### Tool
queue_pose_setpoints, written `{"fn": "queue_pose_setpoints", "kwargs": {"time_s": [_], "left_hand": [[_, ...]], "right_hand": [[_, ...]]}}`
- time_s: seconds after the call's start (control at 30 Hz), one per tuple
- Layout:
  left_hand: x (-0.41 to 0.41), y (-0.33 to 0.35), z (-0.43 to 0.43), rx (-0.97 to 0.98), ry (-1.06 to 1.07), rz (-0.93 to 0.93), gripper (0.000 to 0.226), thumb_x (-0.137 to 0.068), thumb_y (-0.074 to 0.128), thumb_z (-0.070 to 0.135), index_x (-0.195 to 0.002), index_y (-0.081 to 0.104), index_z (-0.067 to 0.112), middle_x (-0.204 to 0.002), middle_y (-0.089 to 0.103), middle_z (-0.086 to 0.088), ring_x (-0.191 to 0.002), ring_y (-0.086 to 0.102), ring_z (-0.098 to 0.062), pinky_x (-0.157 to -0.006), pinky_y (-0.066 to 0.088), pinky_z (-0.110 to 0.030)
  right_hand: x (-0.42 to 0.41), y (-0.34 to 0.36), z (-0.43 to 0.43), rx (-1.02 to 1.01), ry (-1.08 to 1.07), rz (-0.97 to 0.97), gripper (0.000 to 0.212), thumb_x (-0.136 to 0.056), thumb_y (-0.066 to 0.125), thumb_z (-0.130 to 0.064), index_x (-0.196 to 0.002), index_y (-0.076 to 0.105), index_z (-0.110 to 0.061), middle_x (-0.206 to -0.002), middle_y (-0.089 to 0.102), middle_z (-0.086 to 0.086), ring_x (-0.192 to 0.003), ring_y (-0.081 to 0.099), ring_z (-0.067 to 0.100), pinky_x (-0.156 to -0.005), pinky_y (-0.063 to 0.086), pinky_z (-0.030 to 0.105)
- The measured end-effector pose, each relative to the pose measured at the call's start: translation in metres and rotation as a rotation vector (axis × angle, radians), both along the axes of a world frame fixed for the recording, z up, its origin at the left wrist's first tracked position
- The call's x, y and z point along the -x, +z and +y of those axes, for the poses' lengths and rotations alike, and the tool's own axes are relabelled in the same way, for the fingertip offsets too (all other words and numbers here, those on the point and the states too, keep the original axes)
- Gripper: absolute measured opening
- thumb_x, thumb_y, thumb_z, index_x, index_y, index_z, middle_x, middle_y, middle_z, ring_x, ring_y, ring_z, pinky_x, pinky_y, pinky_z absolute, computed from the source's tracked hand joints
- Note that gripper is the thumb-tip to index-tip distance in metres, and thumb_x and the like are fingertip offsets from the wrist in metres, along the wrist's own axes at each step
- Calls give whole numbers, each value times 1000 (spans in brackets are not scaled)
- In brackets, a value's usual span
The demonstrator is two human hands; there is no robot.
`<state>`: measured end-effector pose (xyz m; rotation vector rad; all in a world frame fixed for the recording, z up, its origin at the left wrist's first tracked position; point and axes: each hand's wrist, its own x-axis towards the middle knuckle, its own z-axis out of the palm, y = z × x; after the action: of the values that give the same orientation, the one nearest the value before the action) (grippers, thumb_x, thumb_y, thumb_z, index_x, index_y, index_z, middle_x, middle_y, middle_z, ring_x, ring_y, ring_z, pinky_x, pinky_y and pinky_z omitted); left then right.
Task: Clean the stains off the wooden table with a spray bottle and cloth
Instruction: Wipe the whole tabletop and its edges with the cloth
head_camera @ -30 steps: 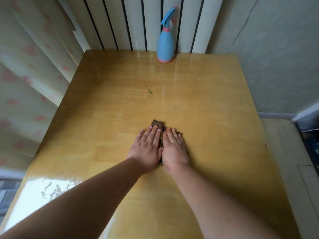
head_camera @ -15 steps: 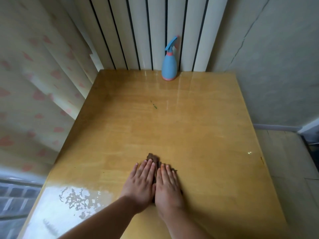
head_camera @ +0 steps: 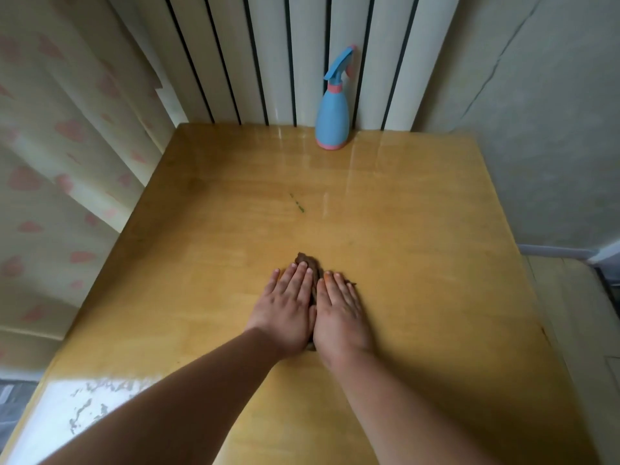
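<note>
Head view: your left hand [head_camera: 285,313] and right hand [head_camera: 342,317] lie flat side by side on the brown cloth [head_camera: 307,260], fingers [head_camera: 295,276] straight and pressed together, mid-tabletop [head_camera: 436,229]. Half a second ago they sat nearer you. Now they have pushed the cloth forward again, toward the green streak [head_camera: 297,203], which looks unwiped. The spray bottle [head_camera: 332,119] stands upright at the far edge, well apart.

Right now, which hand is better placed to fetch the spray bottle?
Probably the right hand: the spray bottle stands almost straight ahead of it, and the left hand can hold the cloth down.
</note>
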<state>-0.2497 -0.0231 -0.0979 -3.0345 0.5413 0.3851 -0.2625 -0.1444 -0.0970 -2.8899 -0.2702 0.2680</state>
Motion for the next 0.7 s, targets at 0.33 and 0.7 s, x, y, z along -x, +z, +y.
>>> {"fn": "queue_pose_setpoints", "kwargs": {"time_s": [0.33, 0.7], "left_hand": [[-73, -1, -13, -6, -4, 7, 63, -103, 6, 40, -154, -13, 10, -163, -17, -8, -149, -21, -21, -119, -18, -41], [-151, -4, -12, -26, -55, -3, 63, -102, 4, 40, -154, -13, 9, -163, -17, -9, -149, -20, -22, -120, -15, -42]], "right_hand": [[-73, -14, -10, -3, -45, -21, 73, -87, -1, -35, -152, 21, -9, -160, 17, 5, -148, 10, 18, -117, -8, 29], [-146, -6, -10, -30, -55, -58, 54, -104, 21, -26, -154, 6, -13, -162, 1, 0, -148, -6, 12, -114, -15, 26]]}}
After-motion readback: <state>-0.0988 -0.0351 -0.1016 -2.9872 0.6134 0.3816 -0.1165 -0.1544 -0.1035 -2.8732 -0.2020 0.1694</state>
